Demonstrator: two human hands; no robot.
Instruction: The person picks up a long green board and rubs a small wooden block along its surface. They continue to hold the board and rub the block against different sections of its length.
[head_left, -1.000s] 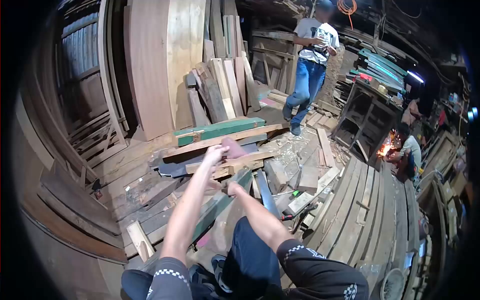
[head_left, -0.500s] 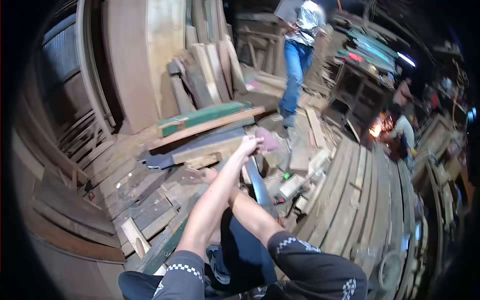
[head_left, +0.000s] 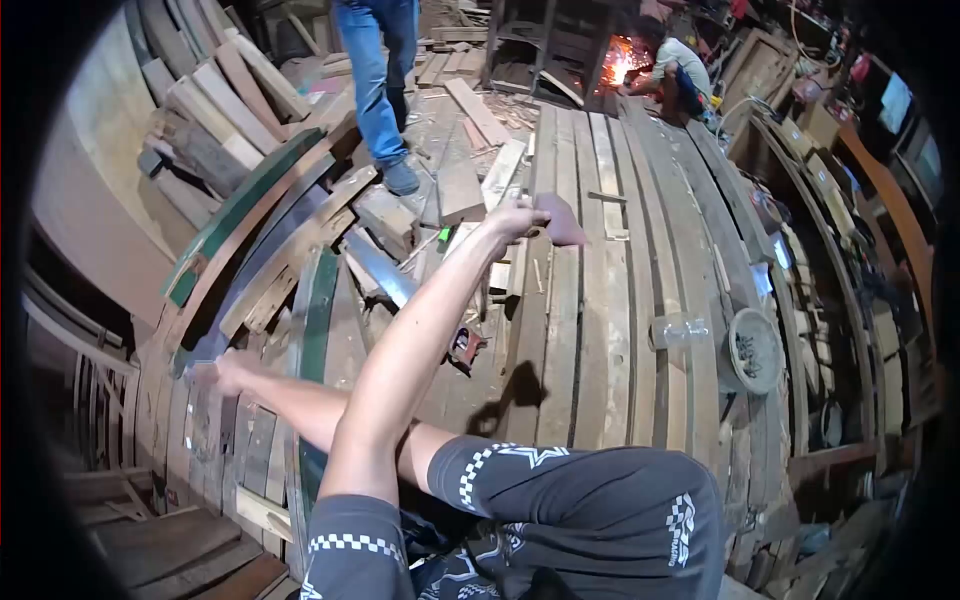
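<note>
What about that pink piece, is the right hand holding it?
No, the left hand grips the pink piece, while the right hand is well apart from it.

HEAD CAM | I'm looking from the wearer's head | facing forward, steeply down | left hand and right hand showing near | crouching person appearing well beyond

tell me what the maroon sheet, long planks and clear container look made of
Maroon sheet: paper or cloth, possibly sandpaper; thin, matte. Long planks: wood, apparently unpainted; dull brown, unevenly toned. Clear container: probably plastic, glossy; see-through with bright highlights.
</note>
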